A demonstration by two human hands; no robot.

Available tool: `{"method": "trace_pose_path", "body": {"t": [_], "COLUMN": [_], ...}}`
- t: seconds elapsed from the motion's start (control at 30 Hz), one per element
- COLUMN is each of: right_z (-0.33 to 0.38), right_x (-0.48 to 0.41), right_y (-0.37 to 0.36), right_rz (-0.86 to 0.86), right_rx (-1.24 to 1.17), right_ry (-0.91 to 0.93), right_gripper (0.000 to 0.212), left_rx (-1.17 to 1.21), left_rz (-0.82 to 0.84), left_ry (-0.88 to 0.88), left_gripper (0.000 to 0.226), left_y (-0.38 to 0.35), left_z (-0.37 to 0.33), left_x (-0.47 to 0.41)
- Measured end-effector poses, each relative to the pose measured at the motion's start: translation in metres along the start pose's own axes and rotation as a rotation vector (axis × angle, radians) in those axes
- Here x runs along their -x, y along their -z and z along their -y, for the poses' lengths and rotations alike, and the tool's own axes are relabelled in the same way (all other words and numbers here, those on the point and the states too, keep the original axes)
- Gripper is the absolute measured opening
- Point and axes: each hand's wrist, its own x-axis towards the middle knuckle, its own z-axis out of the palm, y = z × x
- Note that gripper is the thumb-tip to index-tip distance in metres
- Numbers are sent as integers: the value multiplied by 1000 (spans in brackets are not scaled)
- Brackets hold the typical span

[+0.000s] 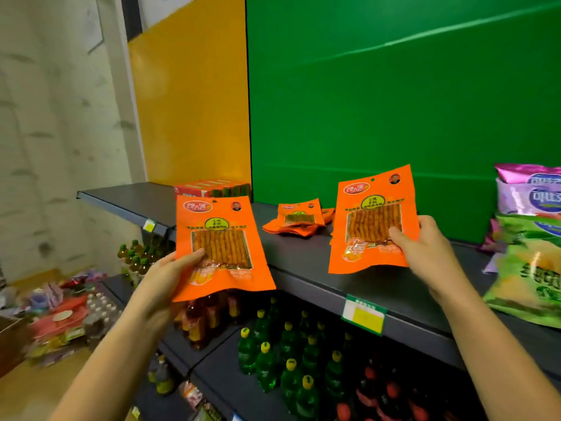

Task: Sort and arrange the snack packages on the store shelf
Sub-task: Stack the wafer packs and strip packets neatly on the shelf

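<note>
Standing beside this person, I see an orange snack packet in each hand, both packets upright with their long axis running top to bottom and their printed faces toward the holder. The left hand (pixel 179 268) grips the left packet (pixel 224 226) by its lower left edge, thumb across the front and fingers behind, holding it out in front of the shelf (pixel 297 253) rather than over it. The right hand (pixel 425 247) pinches the right packet (pixel 364 208) at its right edge, and this one hangs above the shelf top. What matters is the loose pile of orange packets (pixel 296 221) of the same kind, lying flat on the shelf, farther back and between the two hands. It sits just beside the right packet's left edge, so I judge the right hand the nearer one, needing only a short move inward and back. The left hand would have to reach forward and to the right. Bags of chips (pixel 528 238) crowd the shelf's right end, well apart from the pile.
</note>
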Motion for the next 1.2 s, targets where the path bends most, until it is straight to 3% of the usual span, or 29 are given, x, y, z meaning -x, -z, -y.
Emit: {"method": "trace_pose_path", "body": {"t": [0.07,0.33,0.53,0.7,0.87,0.93,1.0,1.07,1.13,1.2], "right_z": [5,28,45,53,56,56,47,36,29,30], "right_x": [-18,-73,-101,-121,-151,-161,-169,-173,-173,-172], "right_y": [-9,-33,-49,-81,-132,-157,-180,-200,-214,-223], "right_rz": [-38,-158,-202,-192,-119,-50,-10,1,56,94], "right_rx": [51,218,310,357,318,248,165,165,314,547], "right_ry": [15,6,-29,-84,-179,-229,-302,-367,-406,-433], "right_gripper": [39,40,39,36,26,11,26,25,14,28], "left_rx": [-27,-52,-129,-472,-814,-792,-697,-575,-417,-340], "left_rz": [34,206,276,284,263,268,285,313,383,489], "left_ry": [12,59,51,-35,-91,-93,-76,-18,78,158], "left_gripper": [8,12,28,21,47,51,49,37,19,17], "left_y": [-22,-79,-125,-143,-146,-145,-142,-135,-128,-125], "left_z": [-11,-16,7,42,51,52,54,54,54,54], "left_x": [-26,-155,-220,-259,-283,-290,-301,-312,-321,-326]}}
